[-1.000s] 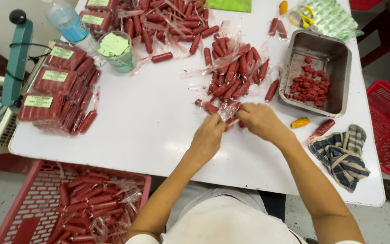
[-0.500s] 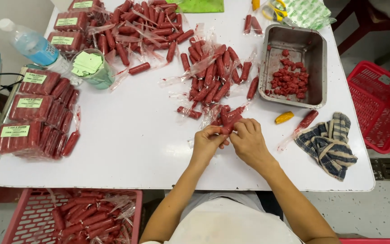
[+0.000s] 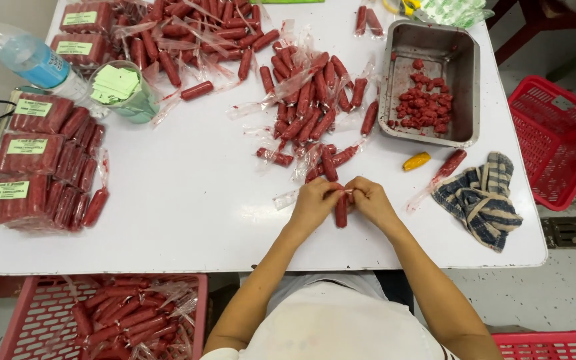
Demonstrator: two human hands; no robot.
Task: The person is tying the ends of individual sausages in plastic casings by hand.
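A short red sausage in a clear plastic wrapper (image 3: 341, 209) hangs upright between both hands, just above the white table (image 3: 188, 200) near its front edge. The left hand (image 3: 315, 202) and right hand (image 3: 370, 200) each pinch its top end, fingertips nearly touching. Just beyond lies a loose heap of wrapped red sausages (image 3: 308, 110). To the right sit a metal tray of red meat bits (image 3: 428, 83) and a striped blue cloth (image 3: 480, 199).

We see even, bright light from above on the white table (image 3: 188, 193), with only soft, short shadows under the left hand (image 3: 315, 203) and right hand (image 3: 370, 200). Faint glare sits on the plastic wrappers beyond the hands. Focus is sharp near the hands; straight edges bow slightly toward the frame's corners.
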